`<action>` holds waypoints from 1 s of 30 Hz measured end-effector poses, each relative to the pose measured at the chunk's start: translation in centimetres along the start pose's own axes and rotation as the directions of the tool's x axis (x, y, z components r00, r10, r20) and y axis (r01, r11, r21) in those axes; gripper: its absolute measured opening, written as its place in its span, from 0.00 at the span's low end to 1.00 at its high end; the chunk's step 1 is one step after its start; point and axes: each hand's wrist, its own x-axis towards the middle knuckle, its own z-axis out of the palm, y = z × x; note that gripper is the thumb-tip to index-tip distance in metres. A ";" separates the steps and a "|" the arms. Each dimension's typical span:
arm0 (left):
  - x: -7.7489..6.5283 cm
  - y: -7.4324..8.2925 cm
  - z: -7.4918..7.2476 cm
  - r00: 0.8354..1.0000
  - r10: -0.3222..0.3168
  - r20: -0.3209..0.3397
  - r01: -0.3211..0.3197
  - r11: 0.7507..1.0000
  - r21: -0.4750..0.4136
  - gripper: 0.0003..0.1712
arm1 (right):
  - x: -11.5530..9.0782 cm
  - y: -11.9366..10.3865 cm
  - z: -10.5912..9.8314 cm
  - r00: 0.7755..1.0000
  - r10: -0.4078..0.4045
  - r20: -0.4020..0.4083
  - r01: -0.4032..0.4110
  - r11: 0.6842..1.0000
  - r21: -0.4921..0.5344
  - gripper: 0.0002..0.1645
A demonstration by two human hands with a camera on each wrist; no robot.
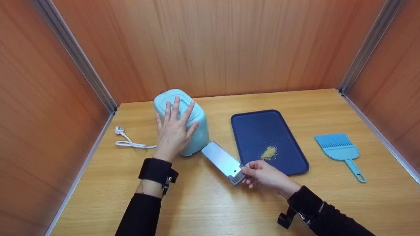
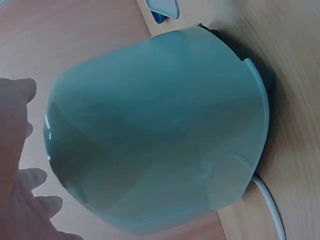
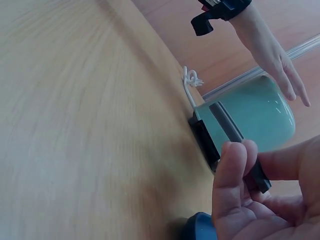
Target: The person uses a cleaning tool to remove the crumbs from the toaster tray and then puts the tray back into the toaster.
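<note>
A light-blue toaster [image 1: 200,131] stands at the left of the table, its top covered by a lid. My left hand [image 1: 174,132] is spread over that lid with straight fingers; whether it touches cannot be told. By its slotted end, my right hand [image 1: 265,175] pinches a flat metal crumb tray [image 1: 221,159] between thumb and fingers. The crumb tray's far end is near the toaster's lower edge, and it appears edge-on in the right wrist view. Close to the right hand, a dark blue serving tray [image 1: 259,127] carries a small heap of yellowish crumbs [image 1: 269,152].
A light-blue brush [image 1: 341,152] lies at the right, its handle towards me. The toaster's white cord and plug [image 1: 126,137] lie to its left. Wood-patterned panels [image 1: 229,46] wall the table at the back and both sides.
</note>
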 end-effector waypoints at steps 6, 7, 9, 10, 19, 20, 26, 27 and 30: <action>0.0 -0.5 0.6 0.995 -0.038 0.095 0.037 0.999 0.009 0.37 | 1.2 0.9 1.3 0.998 0.059 0.003 -0.059 0.995 0.081 0.12; 0.0 -0.5 0.7 0.995 -0.036 0.095 0.036 0.999 0.009 0.37 | 1.3 0.9 1.5 0.997 0.072 -0.001 -0.072 0.993 0.094 0.12; 0.1 -0.4 0.8 0.995 -0.034 0.093 0.033 0.999 0.005 0.37 | 1.6 1.0 1.8 0.996 0.093 -0.007 -0.091 0.989 0.114 0.11; 0.1 -0.4 0.8 0.995 -0.034 0.093 0.034 0.999 0.002 0.37 | 1.7 1.0 2.0 0.995 0.100 -0.009 -0.098 0.988 0.123 0.11; -0.1 -0.3 1.0 0.994 -0.044 0.099 0.044 0.999 -0.005 0.37 | 2.9 0.9 3.9 0.991 0.130 -0.003 -0.129 0.981 0.145 0.12; -0.1 -0.3 1.0 0.995 -0.041 0.096 0.042 0.999 -0.005 0.37 | 2.9 0.9 4.0 0.991 0.136 -0.008 -0.133 0.980 0.150 0.12; 0.0 -0.4 1.2 0.997 -0.034 0.073 0.034 0.999 -0.005 0.37 | 3.6 0.8 4.7 0.990 0.139 -0.006 -0.136 0.974 0.184 0.11; 0.0 -0.4 1.2 0.997 -0.034 0.072 0.034 0.999 -0.007 0.37 | 3.7 0.8 4.8 0.990 0.138 -0.005 -0.135 0.973 0.185 0.12; -0.1 -0.4 1.2 0.996 -0.041 0.082 0.042 0.999 -0.003 0.37 | 4.1 0.6 5.0 0.989 0.146 -0.014 -0.141 0.973 0.181 0.13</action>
